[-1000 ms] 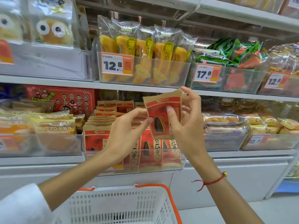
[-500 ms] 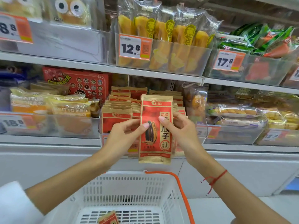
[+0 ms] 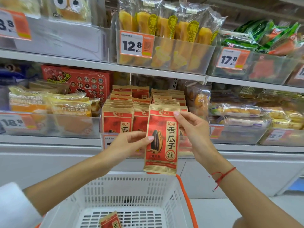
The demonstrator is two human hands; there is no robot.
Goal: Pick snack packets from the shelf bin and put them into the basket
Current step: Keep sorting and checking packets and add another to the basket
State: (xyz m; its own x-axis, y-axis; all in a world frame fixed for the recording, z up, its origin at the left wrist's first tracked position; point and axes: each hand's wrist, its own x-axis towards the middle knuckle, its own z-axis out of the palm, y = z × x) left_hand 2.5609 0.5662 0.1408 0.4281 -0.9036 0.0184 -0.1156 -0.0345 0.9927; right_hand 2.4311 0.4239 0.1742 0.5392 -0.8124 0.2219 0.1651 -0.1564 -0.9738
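— Where's the packet?
— Upright above the white basket (image 3: 131, 190), before the shelf bin (image 3: 105, 134); the red snack packet (image 3: 162, 139) is pinched by both hands.
— Their pose?
— Left hand (image 3: 130, 143) grips its left edge; right hand (image 3: 192, 129) its top corner; both arms outstretched.

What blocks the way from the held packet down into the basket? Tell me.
Nothing visible does. The packet, pinched by the left hand and right hand, hangs just above the basket, whose open top lies right below it. One packet in the basket already lies on the bottom, leaving room.
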